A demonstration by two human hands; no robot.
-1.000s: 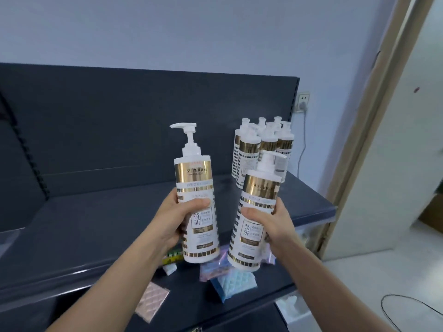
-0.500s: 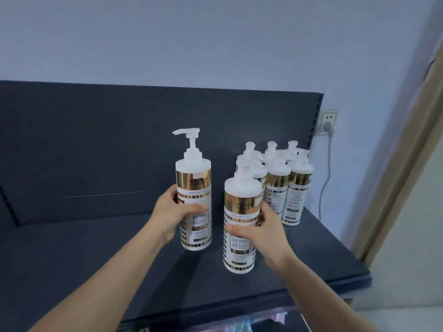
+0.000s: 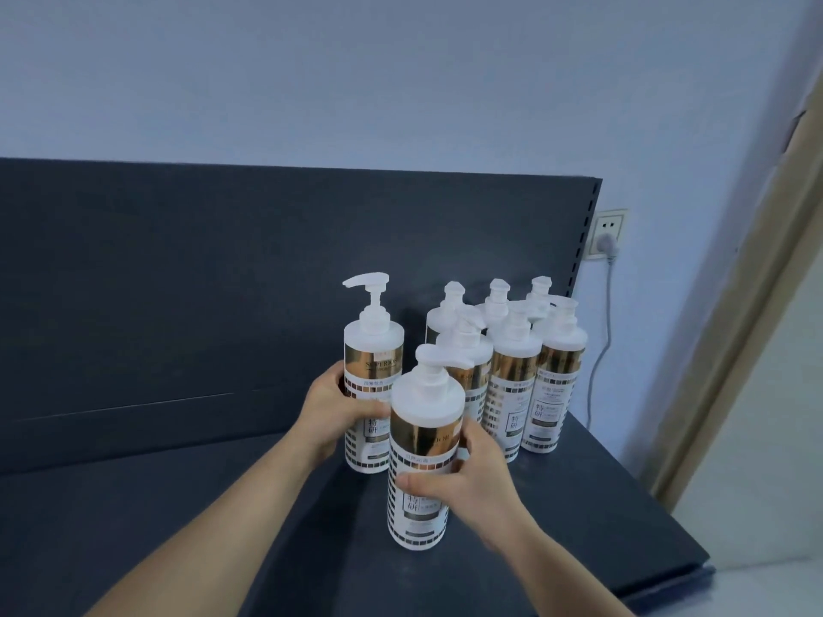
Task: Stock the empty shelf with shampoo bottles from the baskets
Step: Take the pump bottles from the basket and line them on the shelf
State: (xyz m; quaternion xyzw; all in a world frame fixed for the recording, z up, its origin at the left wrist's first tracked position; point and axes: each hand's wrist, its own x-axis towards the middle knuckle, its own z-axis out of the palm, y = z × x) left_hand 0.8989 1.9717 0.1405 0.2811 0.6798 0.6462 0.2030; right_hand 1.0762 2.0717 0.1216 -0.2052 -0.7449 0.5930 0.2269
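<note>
Left hand [image 3: 332, 416] curls its fingers [image 3: 369, 409] round one shampoo bottle [image 3: 373, 380]; right hand [image 3: 467, 478] grips a second bottle [image 3: 421, 447] just in front. Both look down on the shelf [image 3: 178, 527]. Seat them flat, nudge toward the stocked cluster [image 3: 512, 385] right of the fingers, then release.

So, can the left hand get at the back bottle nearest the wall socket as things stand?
Probably not. The left hand grips the left bottle, and the back bottle stands behind the front-row bottles, beyond the right hand and the near bottle that it holds.
</note>
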